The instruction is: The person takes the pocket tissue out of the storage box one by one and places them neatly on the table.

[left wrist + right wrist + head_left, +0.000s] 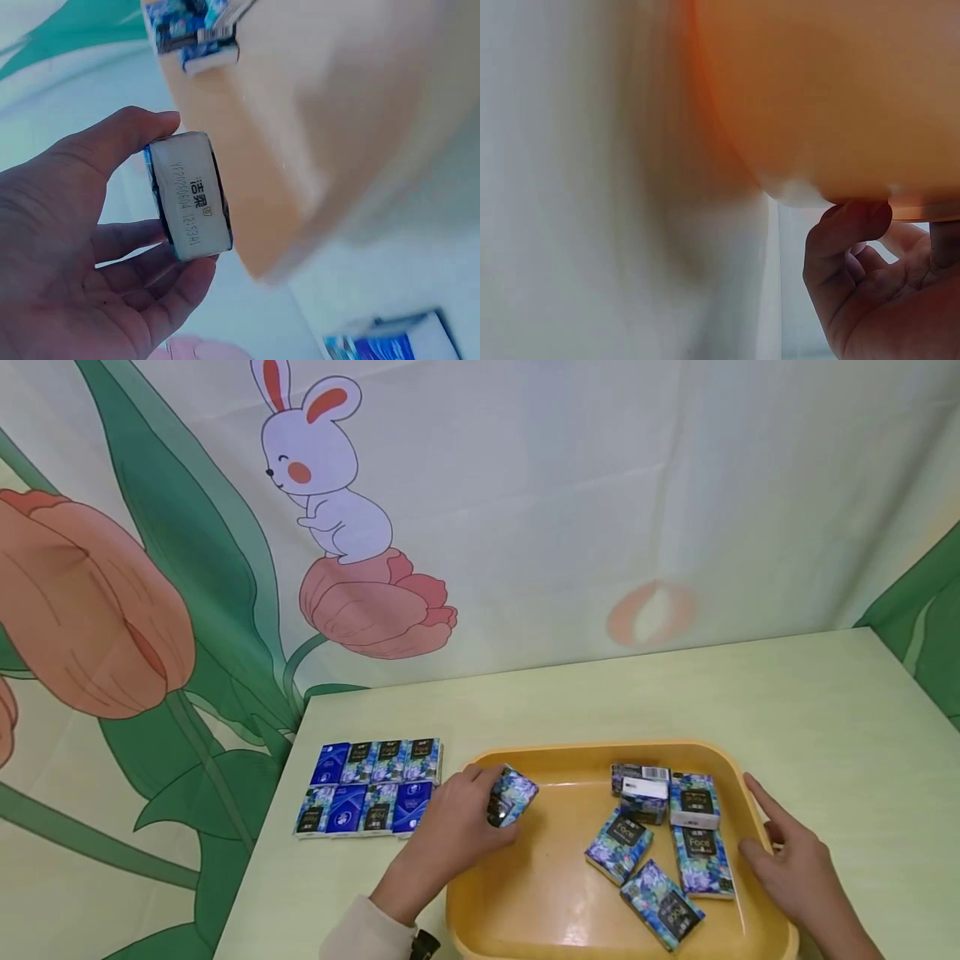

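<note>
My left hand [457,814] pinches a pocket tissue pack [513,795] between thumb and fingers, above the left side of a yellow tray [517,893]. In the left wrist view, the pack's pale printed end [191,196] faces the camera. At the tray's right edge, my right hand [798,864] grips the rim, its thumb over the edge and curled fingers against the outside. Inside the tray, several blue floral tissue packs [618,846] lie scattered on the right half, some of them overlapping.
Left of the tray, several tissue packs [381,807] lie side by side in two rows on the pale table [592,702]; some show plain blue faces, others floral ones. A printed curtain [525,527] with a rabbit and tulips hangs behind the table.
</note>
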A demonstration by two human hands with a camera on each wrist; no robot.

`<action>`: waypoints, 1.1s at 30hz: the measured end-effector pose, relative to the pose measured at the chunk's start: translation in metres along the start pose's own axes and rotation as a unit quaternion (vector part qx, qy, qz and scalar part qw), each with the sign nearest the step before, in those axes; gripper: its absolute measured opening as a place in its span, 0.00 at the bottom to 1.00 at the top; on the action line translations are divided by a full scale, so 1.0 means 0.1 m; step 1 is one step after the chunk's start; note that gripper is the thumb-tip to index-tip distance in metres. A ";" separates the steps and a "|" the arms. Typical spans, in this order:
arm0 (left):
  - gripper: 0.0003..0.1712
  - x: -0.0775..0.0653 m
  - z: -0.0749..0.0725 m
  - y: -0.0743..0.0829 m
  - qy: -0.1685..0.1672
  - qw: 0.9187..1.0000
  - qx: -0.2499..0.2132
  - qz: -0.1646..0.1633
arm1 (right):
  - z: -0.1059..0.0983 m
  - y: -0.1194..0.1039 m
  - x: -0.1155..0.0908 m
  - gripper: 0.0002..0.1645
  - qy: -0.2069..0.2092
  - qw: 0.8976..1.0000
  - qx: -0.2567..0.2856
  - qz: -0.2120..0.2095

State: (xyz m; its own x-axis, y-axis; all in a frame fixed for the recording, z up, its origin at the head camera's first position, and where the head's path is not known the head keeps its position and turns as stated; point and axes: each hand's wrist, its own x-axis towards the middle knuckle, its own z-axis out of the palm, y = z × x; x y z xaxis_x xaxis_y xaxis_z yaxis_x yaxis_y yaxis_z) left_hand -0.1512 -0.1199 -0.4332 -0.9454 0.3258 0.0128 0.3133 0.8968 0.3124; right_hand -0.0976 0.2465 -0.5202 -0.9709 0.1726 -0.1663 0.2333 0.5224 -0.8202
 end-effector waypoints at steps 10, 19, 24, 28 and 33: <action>0.44 -0.34 -0.11 -0.37 0.066 0.992 -0.016 -0.108 | -0.02 0.00 -0.01 0.47 -0.002 1.000 -0.003 -0.014; 0.46 -0.73 -0.06 -0.93 0.086 0.971 -0.011 -0.223 | -0.04 0.02 -0.01 0.47 -0.009 1.000 -0.002 -0.003; 0.45 -0.95 -0.03 -1.34 0.054 0.959 -0.002 -0.278 | -0.04 0.02 -0.01 0.47 -0.011 1.000 0.003 -0.002; 0.43 -1.11 -0.02 -1.64 0.024 0.947 0.007 -0.322 | -0.03 0.01 0.00 0.47 -0.010 1.000 0.003 -0.008; 0.42 -1.25 0.00 -1.93 0.012 0.932 0.024 -0.360 | -0.03 0.00 -0.01 0.47 -0.012 1.000 0.002 -0.008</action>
State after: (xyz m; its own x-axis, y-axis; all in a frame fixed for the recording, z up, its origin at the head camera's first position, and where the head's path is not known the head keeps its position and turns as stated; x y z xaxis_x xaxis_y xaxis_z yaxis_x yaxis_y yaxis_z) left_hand -0.0931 -0.3333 -0.4954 -0.9134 -0.3729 -0.1630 -0.4011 0.8929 0.2047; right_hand -0.0968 0.2488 -0.5186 -0.9754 0.1447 -0.1665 0.2182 0.5211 -0.8251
